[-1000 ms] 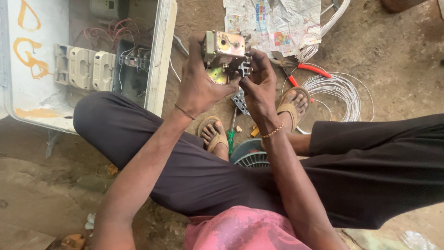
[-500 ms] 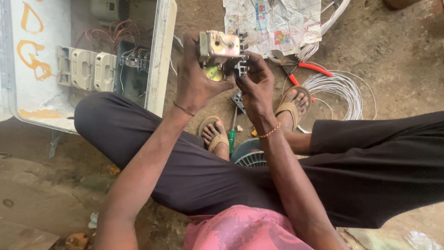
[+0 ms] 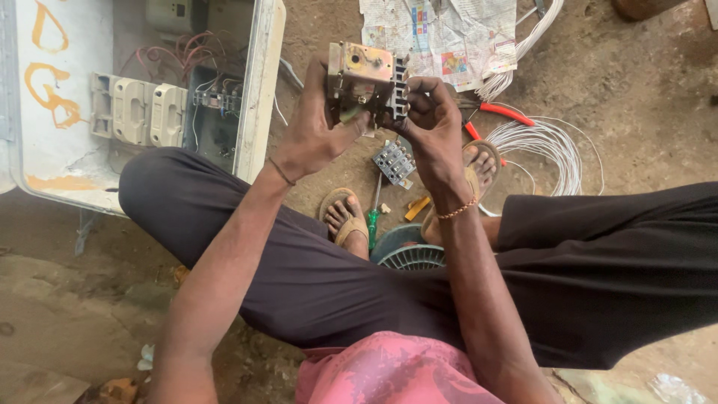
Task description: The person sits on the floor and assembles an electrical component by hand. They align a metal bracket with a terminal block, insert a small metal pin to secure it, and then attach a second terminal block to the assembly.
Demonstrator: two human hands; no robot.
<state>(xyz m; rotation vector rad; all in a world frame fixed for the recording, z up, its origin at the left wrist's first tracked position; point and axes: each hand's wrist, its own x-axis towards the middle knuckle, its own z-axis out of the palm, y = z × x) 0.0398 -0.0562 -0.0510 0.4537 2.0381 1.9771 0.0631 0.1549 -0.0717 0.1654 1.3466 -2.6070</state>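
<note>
electrical part point(image 3: 366, 82): held up between the left hand point(image 3: 318, 135) and right hand point(image 3: 430, 123), above the ground point(image 3: 643, 112)
terminal block point(image 3: 394, 161): on the ground just below the hands, between the two feet
screwdriver point(image 3: 372, 217): on the ground, beside the left foot
wire coil point(image 3: 550, 146): right of the right hand
newspaper point(image 3: 441, 34): behind the hands, at the far edge
open cabinet point(image 3: 149, 97): left, behind the left knee

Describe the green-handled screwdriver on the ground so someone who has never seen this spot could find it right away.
Start at the open white electrical box on the left, then move right to the dirt between the person's two sandalled feet. The green-handled screwdriver lies there, pointing up toward a small grey terminal block. It is the only green tool; the pliers nearby have red handles.
</note>
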